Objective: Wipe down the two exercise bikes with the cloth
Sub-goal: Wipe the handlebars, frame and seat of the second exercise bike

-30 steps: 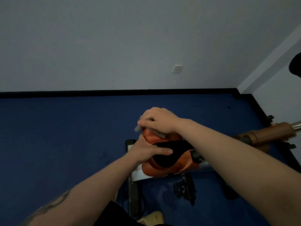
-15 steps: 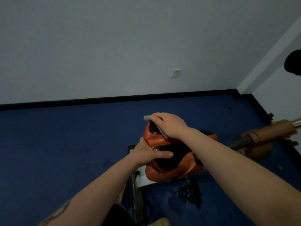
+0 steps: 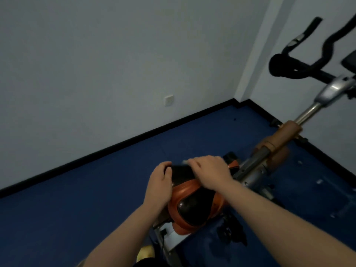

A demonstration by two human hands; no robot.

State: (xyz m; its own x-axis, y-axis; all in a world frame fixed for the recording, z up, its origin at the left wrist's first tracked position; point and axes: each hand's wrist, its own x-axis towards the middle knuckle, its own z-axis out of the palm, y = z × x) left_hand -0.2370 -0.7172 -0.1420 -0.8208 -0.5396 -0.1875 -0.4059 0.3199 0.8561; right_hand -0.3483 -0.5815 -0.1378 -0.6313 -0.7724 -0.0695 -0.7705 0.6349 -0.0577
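Pressing down on the saddle point(image 3: 194, 205) of the exercise bike point(image 3: 256, 166), the right hand point(image 3: 210, 173) is covering the cloth point(image 3: 185, 162), of which only a pale corner is showing just past the knuckles, on the far end of the saddle. The right fingers are lying curved over the cloth, pinning it flat against the black padding; whether they are pinching it or only pressing it I cannot tell. The left hand point(image 3: 160, 180) is gripping the left side of the saddle, its fingers point(image 3: 166, 166) curling round the far edge and steadying it.

The cloth is looking thin and limp, so it is likely bunching or sliding unless a flat palm is spreading it; holding it under the whole hand, not by a corner, seems the better way. The saddle is looking firm, smooth and a little slick on its orange and black skin, and probably fixed on its post, so it should be taking a hard rub without giving.

Beyond the saddle, to the right, the orange frame tube point(image 3: 285, 135) and silver stem point(image 3: 308, 112) are rising to the black handlebars point(image 3: 300, 68), all rigid and narrow, calling for wrapping the cloth round them. A second bike is not showing here.
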